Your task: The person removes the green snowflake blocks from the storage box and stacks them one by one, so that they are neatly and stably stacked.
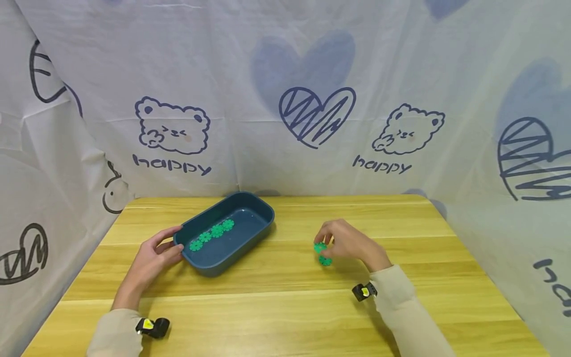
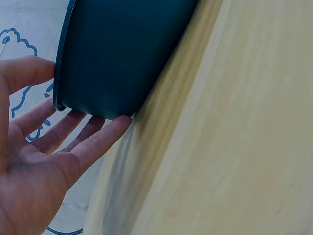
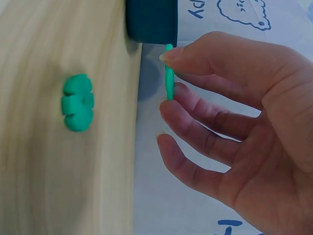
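One green disc (image 1: pixel 318 246), pinched by our right hand (image 1: pixel 347 242), and a second disc (image 3: pixel 78 104) on the tabletop (image 1: pixel 276 317) lie right of the blue tray (image 1: pixel 243 230), whose left end our left hand (image 1: pixel 149 259) touches, fingers extended.

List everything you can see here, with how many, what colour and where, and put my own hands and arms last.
Box: one, dark blue, on the table's left half
Flower-shaped pieces in the box: at least four, green, in a row along one long side
Loose flower-shaped piece: one, green, on the table below the right hand
Held flower-shaped piece: one, green, between right thumb and fingers
Table: one, yellowish wood-grain, under the box
Printed cloth: sheet count unclear, whitish with blue prints, behind and beside the table
Wrist devices: two, black and yellow, one per wrist
Sleeves: two, beige, one per arm
Left hand: one, touching the box's near-left end
Right hand: one, pinching the held piece
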`<control>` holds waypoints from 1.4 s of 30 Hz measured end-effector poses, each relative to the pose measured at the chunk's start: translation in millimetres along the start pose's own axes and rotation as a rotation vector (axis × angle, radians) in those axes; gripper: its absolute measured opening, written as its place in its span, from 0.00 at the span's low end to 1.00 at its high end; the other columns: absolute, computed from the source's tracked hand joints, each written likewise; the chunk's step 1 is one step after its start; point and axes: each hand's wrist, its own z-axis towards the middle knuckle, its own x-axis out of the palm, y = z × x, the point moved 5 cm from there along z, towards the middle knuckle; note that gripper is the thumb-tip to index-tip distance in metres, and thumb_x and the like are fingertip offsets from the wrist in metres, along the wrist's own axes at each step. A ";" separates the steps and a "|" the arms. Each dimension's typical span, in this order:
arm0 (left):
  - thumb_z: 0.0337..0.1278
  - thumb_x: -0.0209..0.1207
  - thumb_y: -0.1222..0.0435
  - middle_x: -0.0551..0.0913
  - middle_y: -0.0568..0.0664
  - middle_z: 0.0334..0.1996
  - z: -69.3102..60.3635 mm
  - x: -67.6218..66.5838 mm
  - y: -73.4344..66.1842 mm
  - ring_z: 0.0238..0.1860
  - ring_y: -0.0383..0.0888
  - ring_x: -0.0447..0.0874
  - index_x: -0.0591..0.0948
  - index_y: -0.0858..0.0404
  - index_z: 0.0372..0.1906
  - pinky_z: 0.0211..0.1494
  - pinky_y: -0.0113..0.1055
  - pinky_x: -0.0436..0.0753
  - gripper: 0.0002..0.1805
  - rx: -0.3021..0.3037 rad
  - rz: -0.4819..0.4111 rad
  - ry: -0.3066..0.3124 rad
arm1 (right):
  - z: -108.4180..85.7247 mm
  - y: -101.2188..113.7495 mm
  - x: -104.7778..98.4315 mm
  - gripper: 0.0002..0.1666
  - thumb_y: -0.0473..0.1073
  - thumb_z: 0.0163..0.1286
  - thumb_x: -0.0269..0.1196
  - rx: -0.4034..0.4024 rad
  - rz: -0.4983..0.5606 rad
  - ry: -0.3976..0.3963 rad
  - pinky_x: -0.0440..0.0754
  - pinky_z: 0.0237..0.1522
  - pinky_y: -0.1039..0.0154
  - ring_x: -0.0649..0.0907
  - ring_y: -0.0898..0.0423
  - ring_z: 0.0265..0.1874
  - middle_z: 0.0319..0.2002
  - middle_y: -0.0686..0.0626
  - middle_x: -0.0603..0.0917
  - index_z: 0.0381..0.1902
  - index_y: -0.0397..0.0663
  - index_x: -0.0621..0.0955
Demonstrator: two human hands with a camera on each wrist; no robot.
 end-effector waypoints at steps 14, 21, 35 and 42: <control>0.74 0.59 0.65 0.59 0.65 0.77 1.6 0.3 0.2 0.55 0.25 0.78 0.61 0.67 0.79 0.53 0.28 0.88 0.35 -0.014 -0.009 0.005 | -11.7 -14.9 13.0 0.12 0.34 0.60 0.74 0.019 0.004 -0.031 0.86 0.39 0.68 0.85 0.55 0.39 0.42 0.50 0.88 0.43 0.44 0.90; 0.74 0.59 0.66 0.59 0.65 0.77 2.2 0.5 0.4 0.54 0.25 0.80 0.61 0.68 0.79 0.52 0.28 0.89 0.35 -0.008 -0.022 0.004 | -14.3 -21.4 19.8 0.12 0.33 0.61 0.74 0.066 0.047 0.001 0.85 0.40 0.70 0.84 0.56 0.40 0.42 0.52 0.87 0.43 0.45 0.90; 0.73 0.61 0.63 0.58 0.67 0.77 0.7 -0.3 0.9 0.54 0.24 0.79 0.61 0.68 0.79 0.52 0.27 0.88 0.36 0.007 -0.003 0.010 | -13.0 -27.7 26.7 0.13 0.30 0.59 0.74 0.035 0.035 0.002 0.88 0.42 0.66 0.84 0.57 0.40 0.41 0.52 0.88 0.42 0.46 0.90; 0.73 0.61 0.62 0.59 0.66 0.76 0.4 0.5 0.4 0.55 0.24 0.79 0.62 0.67 0.78 0.53 0.27 0.88 0.36 0.010 0.008 0.006 | -13.1 -27.3 27.7 0.13 0.29 0.58 0.74 0.023 0.057 0.010 0.89 0.43 0.63 0.85 0.55 0.39 0.41 0.51 0.89 0.41 0.45 0.89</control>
